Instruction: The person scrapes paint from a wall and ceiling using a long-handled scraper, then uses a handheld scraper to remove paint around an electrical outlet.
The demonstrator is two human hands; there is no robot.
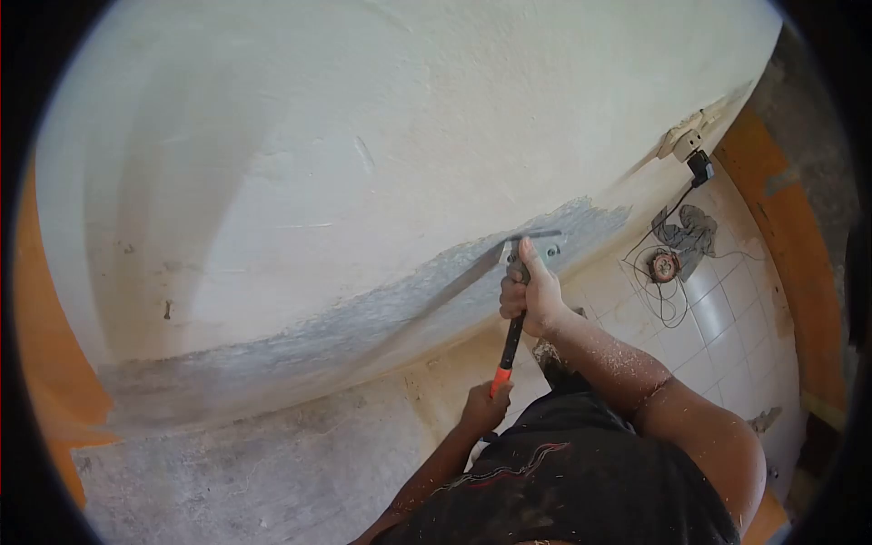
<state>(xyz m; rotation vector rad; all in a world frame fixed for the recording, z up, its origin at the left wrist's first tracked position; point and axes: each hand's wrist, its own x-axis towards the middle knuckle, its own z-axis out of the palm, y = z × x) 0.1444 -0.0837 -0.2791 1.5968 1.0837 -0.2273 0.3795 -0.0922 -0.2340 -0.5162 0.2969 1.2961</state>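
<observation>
A long-handled scraper (510, 350) with a black shaft, a red section and a wide metal head is held against the wall (363, 163). My right hand (534, 289) is wrapped round the shaft just below the head, its thumb stretched along the top. Lower down, my left hand (486, 407) grips the handle by the red section. The blade edge lies on a grey, rough strip (400, 295) low on the wall, where the pale coating is gone. Pale flakes cling to my right forearm.
A socket (688, 143) with a black plug (700, 169) sits on the wall at right. Its cord runs down to a round reddish object (664, 265) beside a grey cloth (690, 232) on the tiles (713, 313). Grey concrete floor (245, 472) lies at lower left.
</observation>
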